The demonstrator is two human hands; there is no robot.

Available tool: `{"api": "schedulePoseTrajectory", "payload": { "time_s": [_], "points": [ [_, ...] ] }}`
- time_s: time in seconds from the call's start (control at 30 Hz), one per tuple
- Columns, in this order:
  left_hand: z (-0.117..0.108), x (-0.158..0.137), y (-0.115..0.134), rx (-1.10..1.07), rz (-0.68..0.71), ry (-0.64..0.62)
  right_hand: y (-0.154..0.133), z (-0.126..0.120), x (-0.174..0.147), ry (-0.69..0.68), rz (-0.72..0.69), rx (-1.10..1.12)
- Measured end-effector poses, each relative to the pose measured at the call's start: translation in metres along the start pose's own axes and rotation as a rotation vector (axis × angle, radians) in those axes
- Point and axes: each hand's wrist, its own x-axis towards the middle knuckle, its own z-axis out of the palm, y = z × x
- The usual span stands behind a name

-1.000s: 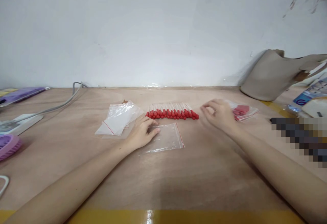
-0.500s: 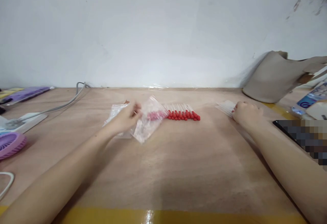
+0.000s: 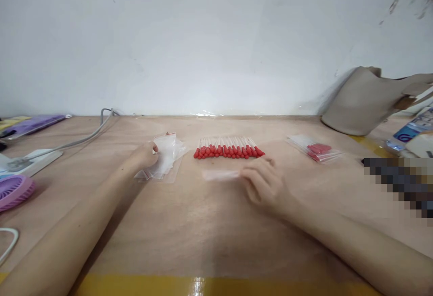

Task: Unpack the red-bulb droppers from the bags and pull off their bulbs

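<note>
My left hand [image 3: 146,157] is closed at the left edge of a clear plastic zip bag [image 3: 168,149], over other clear bags on the table. My right hand [image 3: 264,183] is pinched around a flat whitish strip [image 3: 219,175], smeared by motion; its kind cannot be made out. Just beyond the strip, a row of pale sticks with red rounded heads [image 3: 225,152] lies side by side, heads toward me. To the right lie flat clear bags with red-headed pieces [image 3: 318,149] in or on them, apart from my right hand.
A beige bag [image 3: 355,102] leans at the back right, near a blue and white packet [image 3: 414,127]. On the left are a grey cable [image 3: 81,142], a purple round fan [image 3: 15,191] and a purple packet [image 3: 40,125]. Yellow tape [image 3: 142,284] runs along the front edge.
My left hand has moved left, and the bag that covered part of the red-headed row is off it. My right hand has come from the right-hand bags to the middle, holding the strip.
</note>
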Motion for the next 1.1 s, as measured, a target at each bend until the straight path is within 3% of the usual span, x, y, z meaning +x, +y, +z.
{"api": "schedulePoseTrajectory", "payload": {
  "time_s": [0.07,0.13,0.2,0.27,0.33,0.4,0.5,0.6,0.8,0.93,1.1],
  "points": [
    [0.0,0.001,0.003,0.055,-0.03,0.052,-0.015,0.01,-0.008,-0.09,-0.066,0.094],
    [0.0,-0.002,0.012,0.127,-0.017,0.207,-0.022,0.017,-0.013,-0.142,-0.09,0.148],
    [0.0,-0.012,0.028,0.17,0.085,0.417,-0.025,0.02,-0.013,-0.187,-0.101,0.235],
    [0.002,-0.029,0.05,0.108,0.304,0.537,-0.025,0.018,-0.011,-0.224,-0.086,0.369],
    [0.007,-0.053,0.074,-0.055,0.589,0.454,-0.022,0.015,-0.008,-0.196,0.001,0.457],
    [0.015,-0.078,0.096,-0.215,0.762,0.296,-0.014,0.013,-0.007,-0.121,0.161,0.42],
    [0.031,-0.107,0.114,-0.369,0.883,0.056,0.006,0.015,-0.013,-0.12,0.419,0.274],
    [0.044,-0.115,0.116,-0.403,0.913,-0.093,0.023,0.022,-0.021,-0.258,0.532,0.3],
    [0.051,-0.104,0.109,-0.421,0.94,-0.136,0.023,0.028,-0.022,-0.34,0.512,0.517],
    [0.05,-0.102,0.108,-0.448,0.959,-0.153,0.021,0.029,-0.022,-0.323,0.597,0.434],
    [0.051,-0.103,0.106,-0.458,0.971,-0.141,0.021,0.027,-0.023,-0.33,0.544,0.432]
  ]
}}
